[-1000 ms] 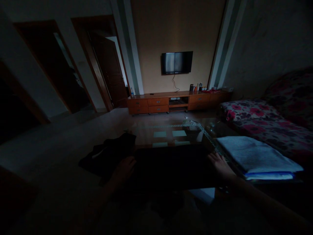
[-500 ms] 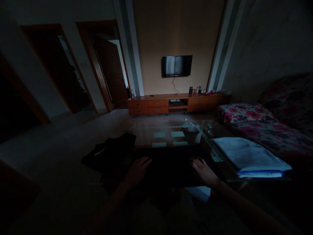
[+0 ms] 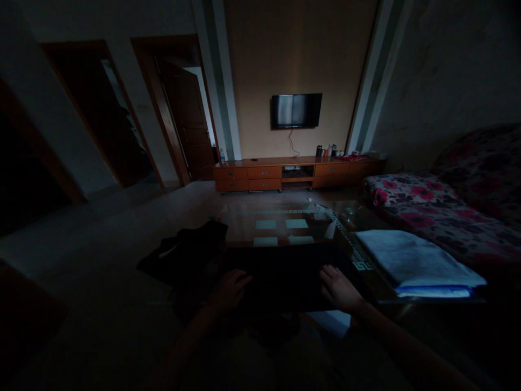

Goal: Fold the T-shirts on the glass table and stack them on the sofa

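Observation:
A dark, flat piece of cloth (image 3: 285,277) lies spread in front of me on the glass-topped table (image 3: 240,220). Resting on its left part is my left hand (image 3: 231,289), palm down, fingers somewhat spread. My right hand (image 3: 340,289) lies flat on the right part, its fingers stretched forward and close together. Neither hand visibly grips the cloth. A crumpled black garment (image 3: 191,247) with a small pale mark sits beyond my left hand. To the right of my right hand is a folded blue-grey cloth (image 3: 415,260). Deep shadow hides the dark cloth's folds and near edge.
A wooden cabinet (image 3: 264,174) with bottles (image 3: 328,150) on top stands under a wall television (image 3: 297,111). On the right is a flower-patterned sofa (image 3: 419,190). A pale object (image 3: 331,321) shows below the table's near edge. Doorways are at the left.
My left hand has drawn slightly back towards me. The fingers of my right hand, bent before, now lie flatter on the cloth. The folded blue-grey cloth has stayed put.

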Demonstrator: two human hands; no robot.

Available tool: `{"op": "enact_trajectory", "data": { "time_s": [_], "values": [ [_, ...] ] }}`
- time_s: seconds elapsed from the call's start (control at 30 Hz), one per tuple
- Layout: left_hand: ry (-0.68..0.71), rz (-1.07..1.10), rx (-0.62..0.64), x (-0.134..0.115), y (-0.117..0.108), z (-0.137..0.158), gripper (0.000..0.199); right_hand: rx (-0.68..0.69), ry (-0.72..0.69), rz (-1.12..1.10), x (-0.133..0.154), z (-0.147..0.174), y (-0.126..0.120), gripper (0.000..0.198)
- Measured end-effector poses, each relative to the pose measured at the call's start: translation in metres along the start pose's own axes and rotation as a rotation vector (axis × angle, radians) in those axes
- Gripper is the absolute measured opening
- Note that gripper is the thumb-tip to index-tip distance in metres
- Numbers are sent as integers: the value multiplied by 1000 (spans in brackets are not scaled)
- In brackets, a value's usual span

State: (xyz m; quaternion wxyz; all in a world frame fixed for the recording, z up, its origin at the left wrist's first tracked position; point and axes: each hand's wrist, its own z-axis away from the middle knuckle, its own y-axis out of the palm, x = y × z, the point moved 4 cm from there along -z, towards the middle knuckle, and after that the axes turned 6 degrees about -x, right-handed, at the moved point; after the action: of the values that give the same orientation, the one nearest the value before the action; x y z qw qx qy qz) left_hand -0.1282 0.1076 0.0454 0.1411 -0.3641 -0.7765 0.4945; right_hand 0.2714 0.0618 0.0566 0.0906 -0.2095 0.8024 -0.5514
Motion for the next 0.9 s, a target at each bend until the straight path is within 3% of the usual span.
{"op": "enact_trajectory", "data": {
  "time_s": [0.13, 0.2, 0.27, 0.33, 0.47, 0.63, 0.77, 0.9],
  "values": [
    [30, 106, 113, -6, -18, -11, 58, 82, -40, -11, 3, -8, -13, 20],
    [18, 130, 149, -3, -26, -24, 40, 133, -62, 4, 0, -20, -20, 18],
    [-33, 73, 124, 6, -29, -41, 31, 142, -15, 35, -11, -38, -24, 27],
    [-87, -36, 71, 19, -27, -57, 34, 106, 103, 85, -30, -57, -24, 35],
    [-194, -180, 88, 47, -6, -69, 51, 86, 258, 180, -73, -71, 0, 54],
    [-365, -254, 206, 73, 13, -52, 67, 146, 327, 198, -107, -45, 37, 64],
    [-419, -297, 263, 73, 11, -54, 68, 140, 348, 263, -109, -42, 41, 65],
    [-435, -361, 225, 48, 15, -82, 62, 154, 416, 347, -77, -75, 36, 70]
  ]
}}
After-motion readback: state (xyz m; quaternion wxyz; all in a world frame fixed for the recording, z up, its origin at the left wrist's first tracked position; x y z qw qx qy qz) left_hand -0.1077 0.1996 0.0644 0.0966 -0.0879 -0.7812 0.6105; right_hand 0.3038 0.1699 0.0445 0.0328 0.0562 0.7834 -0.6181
